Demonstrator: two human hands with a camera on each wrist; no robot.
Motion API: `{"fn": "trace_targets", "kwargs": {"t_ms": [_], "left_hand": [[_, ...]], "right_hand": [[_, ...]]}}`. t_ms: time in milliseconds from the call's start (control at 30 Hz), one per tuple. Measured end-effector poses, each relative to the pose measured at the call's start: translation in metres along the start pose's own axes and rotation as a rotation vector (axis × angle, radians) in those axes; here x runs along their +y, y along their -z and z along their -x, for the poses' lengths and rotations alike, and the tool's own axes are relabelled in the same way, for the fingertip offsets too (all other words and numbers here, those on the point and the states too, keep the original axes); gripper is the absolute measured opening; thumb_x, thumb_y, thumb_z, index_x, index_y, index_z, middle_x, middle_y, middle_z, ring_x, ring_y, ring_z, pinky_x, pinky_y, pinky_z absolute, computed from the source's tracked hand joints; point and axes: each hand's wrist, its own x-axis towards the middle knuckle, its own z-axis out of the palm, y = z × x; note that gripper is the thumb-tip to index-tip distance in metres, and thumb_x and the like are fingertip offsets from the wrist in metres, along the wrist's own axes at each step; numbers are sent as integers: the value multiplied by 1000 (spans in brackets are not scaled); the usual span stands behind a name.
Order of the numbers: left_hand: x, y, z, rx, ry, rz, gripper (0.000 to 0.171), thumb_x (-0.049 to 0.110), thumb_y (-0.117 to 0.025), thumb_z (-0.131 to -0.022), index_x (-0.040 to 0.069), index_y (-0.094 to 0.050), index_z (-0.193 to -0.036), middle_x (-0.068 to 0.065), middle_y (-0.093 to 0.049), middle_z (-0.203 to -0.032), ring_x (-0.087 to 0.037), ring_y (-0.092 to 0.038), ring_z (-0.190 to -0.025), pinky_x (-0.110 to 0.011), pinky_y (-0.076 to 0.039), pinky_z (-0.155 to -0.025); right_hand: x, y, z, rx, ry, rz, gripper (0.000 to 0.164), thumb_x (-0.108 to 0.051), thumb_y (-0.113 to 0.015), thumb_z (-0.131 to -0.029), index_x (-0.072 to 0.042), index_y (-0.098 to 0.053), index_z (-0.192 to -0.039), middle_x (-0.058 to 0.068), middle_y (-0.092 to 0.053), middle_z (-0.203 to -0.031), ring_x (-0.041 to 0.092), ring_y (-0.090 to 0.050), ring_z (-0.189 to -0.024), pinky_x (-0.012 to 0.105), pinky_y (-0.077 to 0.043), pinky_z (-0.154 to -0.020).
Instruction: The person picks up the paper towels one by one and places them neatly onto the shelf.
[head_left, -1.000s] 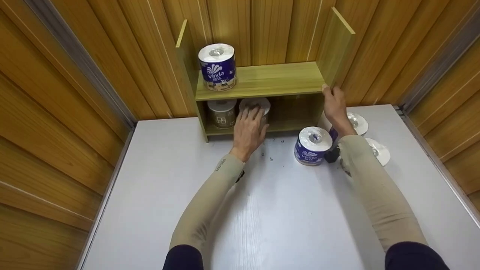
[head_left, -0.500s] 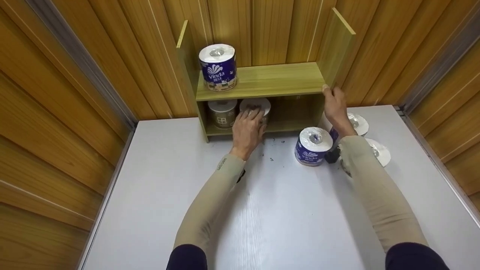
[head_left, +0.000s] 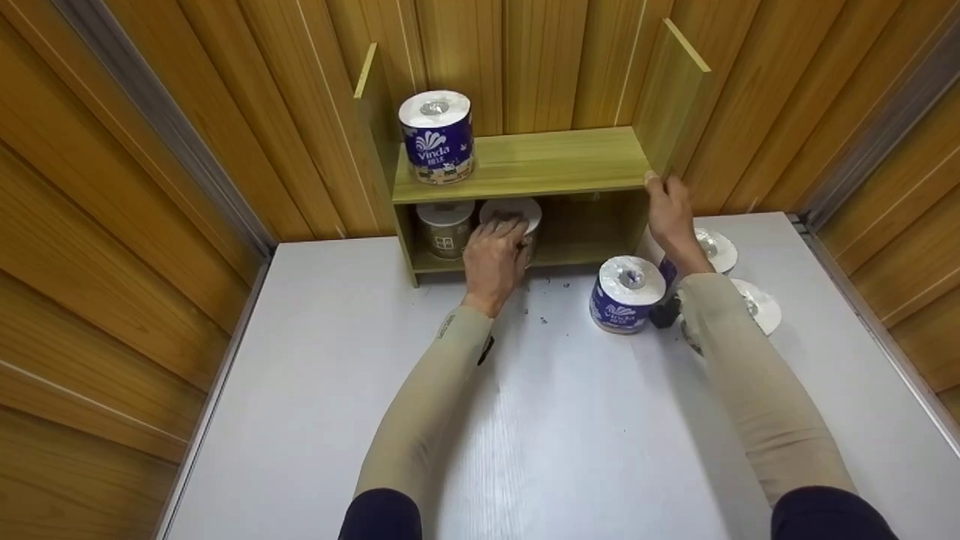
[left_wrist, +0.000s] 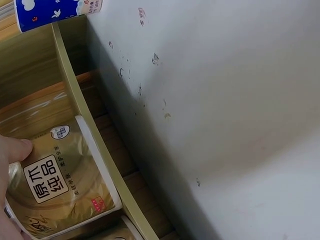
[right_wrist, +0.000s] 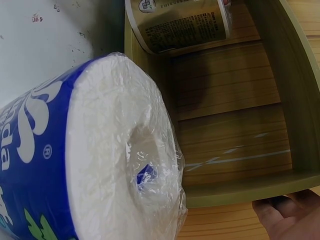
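In btm shelf (head_left: 589, 225), LH (head_left: 493, 268) gripping roll (left_wrist: 62, 177)

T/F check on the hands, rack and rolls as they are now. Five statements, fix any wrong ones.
1. The left hand grips a gold roll in the rack. True.
2. The right hand holds a roll. False: it touches the rack's right side.
3. Another gold roll stands to the left of the gripped one. True.
4. The upper shelf holds two rolls. False: it holds one, an upright blue roll.
5. Every roll is in the rack. False: some stand on the table, such as a second blue roll.
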Motion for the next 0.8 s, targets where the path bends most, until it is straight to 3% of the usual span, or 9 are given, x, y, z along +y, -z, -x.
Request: {"fn": "trace_targets", "kwargs": {"t_ms": [133, 500, 800], "left_hand": [[-1, -1, -1, 5, 8, 15, 42, 28, -88, -89, 25, -78, -129, 8, -76, -132, -19, -70, -126, -32, -51, -115], [-2, -8, -5, 47, 11, 70, 37, 23, -88, -88, 23, -80, -125, 6, -77, -131, -21, -71, -125, -32, -52, -114], [-2, -13, -9, 94, 0, 58, 36, 21, -89, -86, 24, -81, -121, 7, -77, -130, -20, -71, -124, -29, -53, -112]], "right_hand": [[0, 0, 0, -8, 4, -6, 61, -48, -36, -113, 3, -52, -142, 20, -52, -141, 29, -46, -131, 44, -36, -117], [0, 0, 0, -7, -23, 10, 60, -51, -36, -113, 0, -53, -139, 18, -51, -136, 29, -46, -127, 45, -37, -114], [-1, 1, 0, -5, -17, 27, 62, -51, -36, -112, 2, -51, -140, 21, -50, -144, 32, -45, -135, 47, -35, -119]]}}
